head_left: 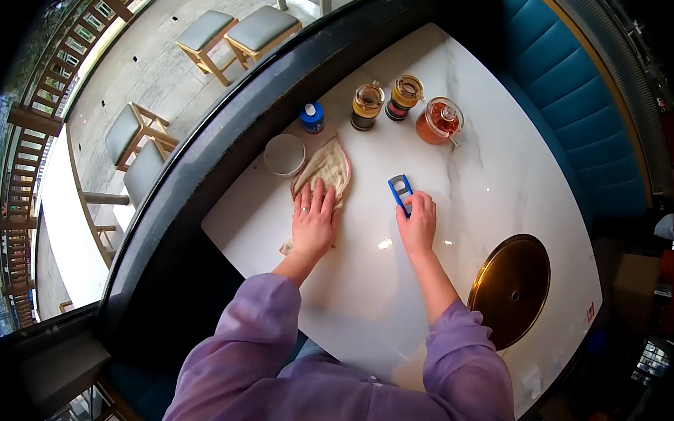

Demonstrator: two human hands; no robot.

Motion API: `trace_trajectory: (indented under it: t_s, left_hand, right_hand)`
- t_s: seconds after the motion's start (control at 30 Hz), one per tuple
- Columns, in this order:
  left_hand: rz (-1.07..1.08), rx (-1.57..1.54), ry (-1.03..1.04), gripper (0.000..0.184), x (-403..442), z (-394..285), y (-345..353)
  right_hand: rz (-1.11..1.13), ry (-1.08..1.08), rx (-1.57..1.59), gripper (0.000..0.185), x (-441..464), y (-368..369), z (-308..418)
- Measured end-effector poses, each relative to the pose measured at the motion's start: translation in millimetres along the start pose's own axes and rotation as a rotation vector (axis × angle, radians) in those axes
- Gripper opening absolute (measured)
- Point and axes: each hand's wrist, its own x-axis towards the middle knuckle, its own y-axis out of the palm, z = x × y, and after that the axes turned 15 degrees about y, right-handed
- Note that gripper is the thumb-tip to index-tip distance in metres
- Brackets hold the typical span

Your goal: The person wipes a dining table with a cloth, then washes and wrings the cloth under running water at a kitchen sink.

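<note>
- The white marbled table (362,303) spreads under both your hands; work with low wrists so your sleeves don't drag on it.
- The brass-coloured disc (509,292) lies to your right, well apart from both hands.
- The cloth (328,166) lies rumpled on the table's left part, under your left hand (313,224). That hand is spread flat, fingers out, pressing rather than gripping. Lean evenly through palm and fingertips, and smooth the folds so the fabric meets the surface.
- The glass teapot (439,124) holds an orange-red liquid; give it room, since a knock could spill it.
- Two gold-topped glass jars (368,105) stand beside it, the left one dark towards its base, the other reddish; you can't tell what fills them.
- The pale round dish (284,154) sits just beside the cloth; its contents don't read clearly.
- The blue tub (311,118) has a white patch on top, its inside hidden.
- The blue-framed gadget (399,189) is in your right hand (417,219), thumb and fingers closed on its near end. Pinch lightly and steadily; whether it touches the table, you can't tell.
</note>
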Motion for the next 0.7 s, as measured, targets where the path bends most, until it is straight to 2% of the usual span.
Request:
trace_trajectory:
  t_s: [0.07, 0.13, 0.2, 0.33, 0.4, 0.53, 0.6, 0.63, 0.7]
  left_hand:
    - [0.110, 0.002, -0.036, 0.049, -50.5, 4.3, -20.4]
    - [0.132, 0.069, -0.069, 0.049, -82.2, 21.4, -37.8]
    - [0.103, 0.142, -0.149, 0.049, -85.1, 45.6, -46.9]
    - [0.107, 0.109, -0.419, 0.048, -56.5, 91.5, -29.2]
    - [-0.105, 0.257, -0.339, 0.049, -46.5, 111.0, -0.7]
    - [-0.100, 0.300, -0.423, 0.046, -39.1, 94.3, -12.8]
    - [-0.015, 0.083, -0.351, 0.041, -50.5, 77.4, -32.4]
    - [-0.113, 0.174, -0.248, 0.035, -59.0, 71.9, -34.6]
    - [-0.124, 0.129, -0.259, 0.032, -77.2, 65.1, -42.8]
  right_hand:
    - [0.021, -0.042, -0.031, 0.023, 25.6, 25.8, 20.6]
    - [0.073, -0.037, -0.027, 0.023, 39.6, 46.0, 43.7]
    - [0.087, -0.196, 0.013, 0.025, 45.1, 56.9, 62.6]
    - [0.098, -0.220, 0.073, 0.025, 21.1, 42.8, 76.5]
    - [0.127, -0.198, 0.095, 0.023, 0.0, 28.4, 62.0]
    - [0.123, -0.095, 0.075, 0.019, -23.9, 0.0, 21.5]
    - [0.131, -0.048, 0.053, 0.017, -24.2, -9.5, 10.9]
    - [0.134, -0.038, 0.061, 0.016, -23.1, -13.1, 9.8]
    - [0.141, -0.033, 0.074, 0.016, -23.7, -14.3, 15.2]
